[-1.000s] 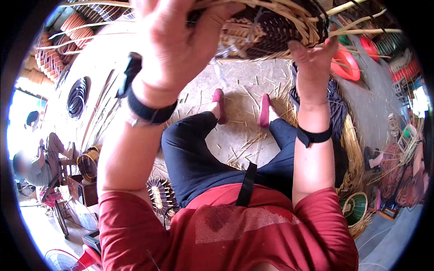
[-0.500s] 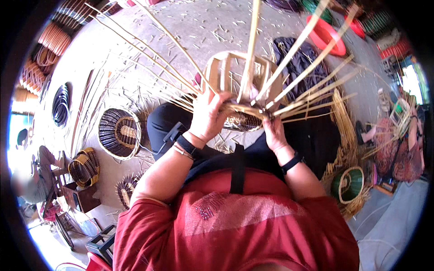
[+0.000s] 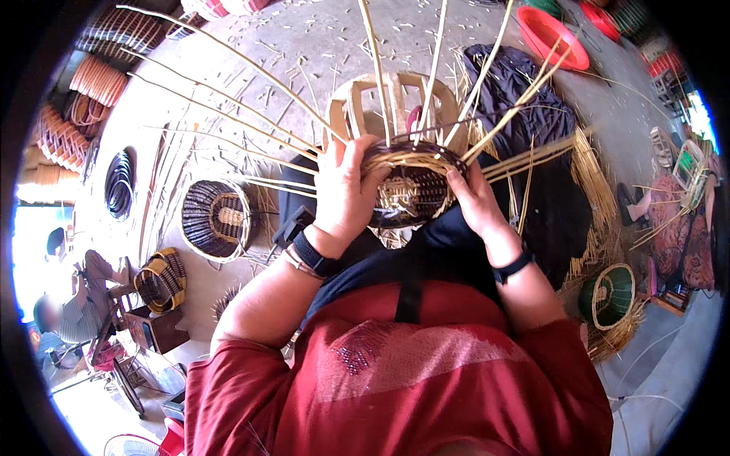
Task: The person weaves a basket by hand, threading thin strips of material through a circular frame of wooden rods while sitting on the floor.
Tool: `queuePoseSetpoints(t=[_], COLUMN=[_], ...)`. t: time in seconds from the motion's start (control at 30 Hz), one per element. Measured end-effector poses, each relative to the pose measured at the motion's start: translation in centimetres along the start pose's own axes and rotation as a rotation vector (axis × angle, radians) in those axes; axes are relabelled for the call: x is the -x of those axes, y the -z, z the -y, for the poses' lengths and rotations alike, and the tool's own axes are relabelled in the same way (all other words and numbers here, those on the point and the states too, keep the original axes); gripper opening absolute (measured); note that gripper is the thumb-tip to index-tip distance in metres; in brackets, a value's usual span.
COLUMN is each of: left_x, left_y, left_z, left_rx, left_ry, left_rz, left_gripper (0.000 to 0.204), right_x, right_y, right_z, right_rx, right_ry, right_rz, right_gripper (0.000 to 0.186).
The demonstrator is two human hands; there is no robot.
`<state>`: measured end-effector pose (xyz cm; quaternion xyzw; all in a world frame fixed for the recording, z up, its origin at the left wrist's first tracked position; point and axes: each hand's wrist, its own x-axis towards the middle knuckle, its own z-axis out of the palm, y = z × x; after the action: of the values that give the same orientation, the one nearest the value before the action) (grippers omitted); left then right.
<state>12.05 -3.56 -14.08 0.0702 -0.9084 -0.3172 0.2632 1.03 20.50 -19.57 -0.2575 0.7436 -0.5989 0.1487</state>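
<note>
A: Status? Set the clock on the basket, 12 = away from wearer.

B: Small dark-and-tan basket (image 3: 418,186) is just above the lap, mouth partly facing the wearer. Left hand (image 3: 344,185) at 9, grip closed around the rim, thumb on the near side. Right hand (image 3: 477,199) at 3, grip holding the rim too, thumb showing, fingers partly hidden.

A: Stakes?

B: Long pale stakes (image 3: 374,61) fan out from the rim, 9 through 12 to about 3. Few point back at the body.

A: How to hold it well?

B: My view: equal load at 9 and 3, light thumb pressure. Squeeze too hard and the rim likely goes oval. If turning it, shift one hand at a time. Mind the stake tips; long levers, easy to snag or crack.

A: Snag risks?

B: Pale slatted frame (image 3: 334,114) just beyond, 12. Dark cloth (image 3: 532,106) between 1 and 2, under some stakes. Straw bundle (image 3: 601,197) at 3.

A: Farther out?

B: Dark woven basket (image 3: 199,213) on the floor (image 3: 289,45) near 9, green basket (image 3: 620,296) at 4. Black coil (image 3: 112,186) well out at 9, red basin (image 3: 551,38) between 1 and 2.
</note>
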Motion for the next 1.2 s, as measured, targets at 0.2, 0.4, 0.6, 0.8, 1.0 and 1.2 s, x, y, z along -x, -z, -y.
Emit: queuePoseSetpoints(t=[0.2,0.4,0.6,0.8,1.0,1.2], left_x=[0.6,1.2,0.2,-7.8,-12.1,-13.0], left_y=[0.3,4.2,11.3,5.6,0.6,0.4], left_z=[-0.7,-1.1,-3.9,-7.2,-2.5,-1.4], left_rx=[-0.054,0.048,-0.168,-0.331,-0.266,-0.221], left_ry=[-0.004,-0.067,-0.151,-0.784,-0.704,-0.649], left_rz=[0.007,0.269,-0.013,0.047,0.412,0.542], left_gripper=[0.051,0.070,0.056,0.041,0.015,0.020], right_x=[3.7,-2.6,-5.4,-2.1,6.3,4.0], right_y=[1.7,-0.4,1.5,-0.3,-1.9,3.6], right_z=[9.5,13.3,16.2,19.8,16.2,11.8], right_rx=[0.534,-0.618,-1.072,-0.650,0.251,-0.626], right_ry=[-0.235,-0.125,0.286,0.472,0.613,0.256], right_rz=[-0.075,-0.094,-0.361,0.151,0.527,0.094], right_gripper=[0.040,0.038,0.037,0.042,0.008,0.026])
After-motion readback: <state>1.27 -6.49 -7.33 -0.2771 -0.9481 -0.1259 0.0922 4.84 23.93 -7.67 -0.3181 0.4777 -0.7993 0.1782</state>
